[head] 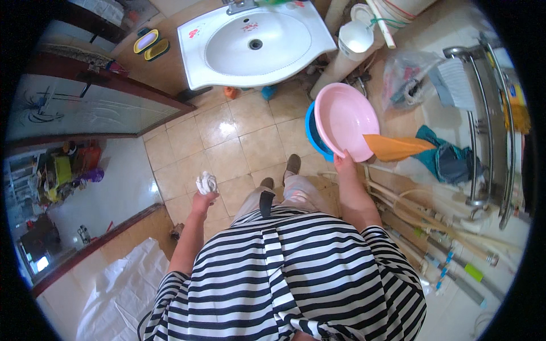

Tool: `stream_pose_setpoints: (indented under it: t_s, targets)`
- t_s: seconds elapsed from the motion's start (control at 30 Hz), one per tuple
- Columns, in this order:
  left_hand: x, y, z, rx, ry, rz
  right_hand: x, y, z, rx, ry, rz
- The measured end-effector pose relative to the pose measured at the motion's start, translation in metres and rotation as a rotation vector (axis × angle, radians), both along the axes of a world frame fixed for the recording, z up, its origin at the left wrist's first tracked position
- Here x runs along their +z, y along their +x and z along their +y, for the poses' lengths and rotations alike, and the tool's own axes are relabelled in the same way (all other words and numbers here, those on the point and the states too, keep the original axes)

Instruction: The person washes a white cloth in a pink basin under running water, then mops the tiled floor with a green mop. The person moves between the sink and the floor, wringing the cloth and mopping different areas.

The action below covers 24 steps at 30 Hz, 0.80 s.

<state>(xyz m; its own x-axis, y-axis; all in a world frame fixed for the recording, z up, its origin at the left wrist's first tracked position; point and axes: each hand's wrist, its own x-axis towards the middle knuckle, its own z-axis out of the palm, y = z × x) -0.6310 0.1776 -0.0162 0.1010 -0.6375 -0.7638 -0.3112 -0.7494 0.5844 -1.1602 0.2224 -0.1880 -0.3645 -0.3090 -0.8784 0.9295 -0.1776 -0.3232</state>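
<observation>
Bunched in my left hand is a crumpled white cloth, held out over the tiled floor. My right hand grips the near rim of a pink plastic basin. The basin is tilted, and I see no contents in it. Partly behind it shows a blue basin, mostly hidden. An orange cloth hangs close to the pink basin's right edge and overlaps it in view.
A white washbasin with a tap stands ahead. To its left are soap dishes. An open door with a glass panel is at left. Towel rails, a teal garment and pole handles line the right wall.
</observation>
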Motion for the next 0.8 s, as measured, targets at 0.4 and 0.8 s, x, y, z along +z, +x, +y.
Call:
stream_pose_setpoints:
  t_s: [0.4,0.8]
  targets:
    - [0.037,-0.137,-0.072,-0.177,-0.023,0.217,0.094,0.008,-0.060,1.166,-0.007,0.101]
    - [0.080,-0.223,-0.162,-0.435,-0.174,0.506,0.243,0.108,-0.181,1.457,-0.545,0.350]
